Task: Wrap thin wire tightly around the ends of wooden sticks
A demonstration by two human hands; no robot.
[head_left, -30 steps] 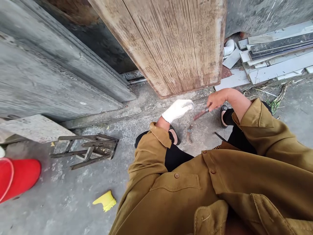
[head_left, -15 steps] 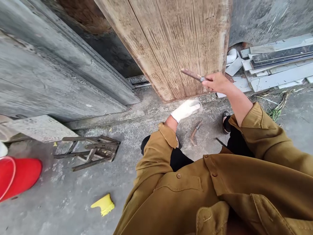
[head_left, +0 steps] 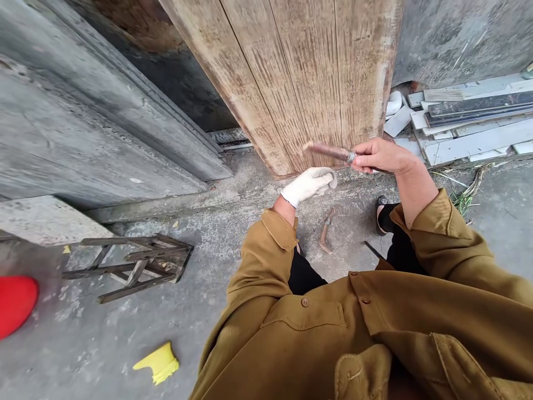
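Observation:
My right hand (head_left: 381,155), bare, is closed around a brown wooden stick (head_left: 328,151) with wire wound round it beside my fingers. The stick's free end points left across the lower part of a weathered plank panel (head_left: 308,83). A dark strip shows on the other side of my fist. In a white glove, my left hand (head_left: 308,184) is curled low by the panel's bottom edge. Something greyish shows at its fingertips, and I cannot tell whether it is the glove or a held thing. Below lies a bent wooden piece (head_left: 327,232) bound with wire.
A small wooden stool (head_left: 141,261) lies on the concrete at left, with a yellow scrap (head_left: 160,362) and a red bucket-like thing (head_left: 14,305) nearby. Stacked pale boards (head_left: 470,128) lie at right. A dark thin strip (head_left: 375,250) rests by my right leg.
My right hand has moved down and slightly right with the stick, which is now more level. My left hand has shifted slightly left. The view has turned a little.

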